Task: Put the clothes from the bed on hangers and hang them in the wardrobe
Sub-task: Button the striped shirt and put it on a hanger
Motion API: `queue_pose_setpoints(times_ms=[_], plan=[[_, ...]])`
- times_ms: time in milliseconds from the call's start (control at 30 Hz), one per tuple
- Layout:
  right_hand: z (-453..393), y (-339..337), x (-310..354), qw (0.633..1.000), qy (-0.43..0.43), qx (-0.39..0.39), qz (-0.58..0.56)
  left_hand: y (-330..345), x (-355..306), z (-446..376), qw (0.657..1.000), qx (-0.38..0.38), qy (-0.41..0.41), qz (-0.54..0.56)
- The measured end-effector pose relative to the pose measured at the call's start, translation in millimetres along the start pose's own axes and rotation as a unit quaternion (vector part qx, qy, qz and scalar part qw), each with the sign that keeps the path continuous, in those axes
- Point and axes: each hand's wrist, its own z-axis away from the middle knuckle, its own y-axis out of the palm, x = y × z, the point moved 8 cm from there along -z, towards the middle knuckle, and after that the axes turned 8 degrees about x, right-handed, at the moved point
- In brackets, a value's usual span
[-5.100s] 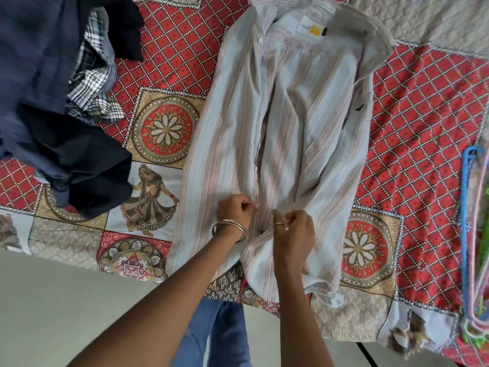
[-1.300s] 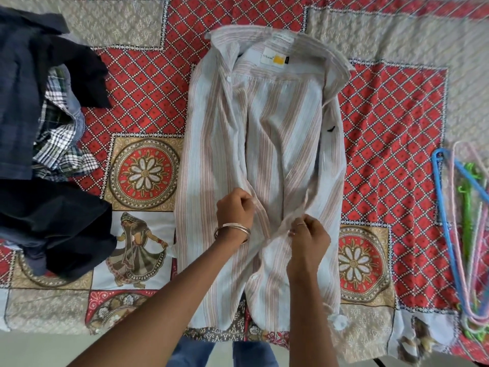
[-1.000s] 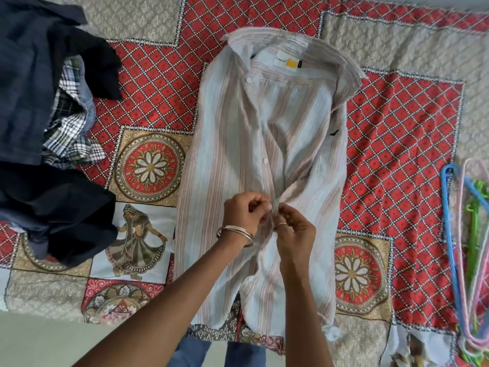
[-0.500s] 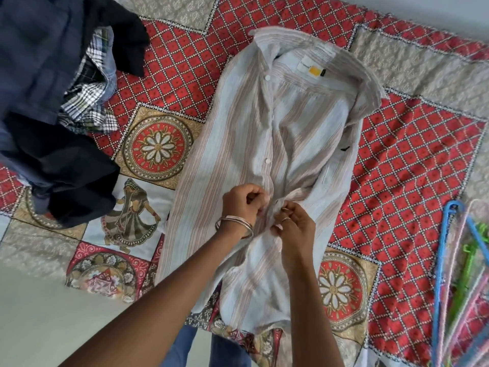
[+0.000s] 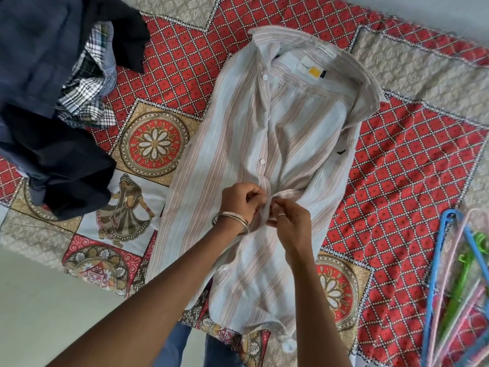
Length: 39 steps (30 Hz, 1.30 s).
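Striped cotton shirt point(image 5: 264, 160), spread flat on the bed point(image 5: 412, 160), feels light and floppy, so my left hand point(image 5: 239, 201) and right hand point(image 5: 291, 223) each pinch its button edge, both grips closed on cloth.

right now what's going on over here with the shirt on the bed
A person is working on the front placket of a striped shirt spread flat on the patterned bedspread. The left hand and right hand both pinch the fabric at a button near mid-front. A pile of dark and checked clothes waits to the left, and plastic hangers lie untouched at the right edge.
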Motion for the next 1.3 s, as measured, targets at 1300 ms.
queue_pose_setpoints(times_ms=[1300], plan=[[-8.8, -6.4, 36.4, 0.948, 0.016, -0.048, 0.313, -7.7, 1.9, -15.1, 0.980, 0.018, -0.015, -0.196]])
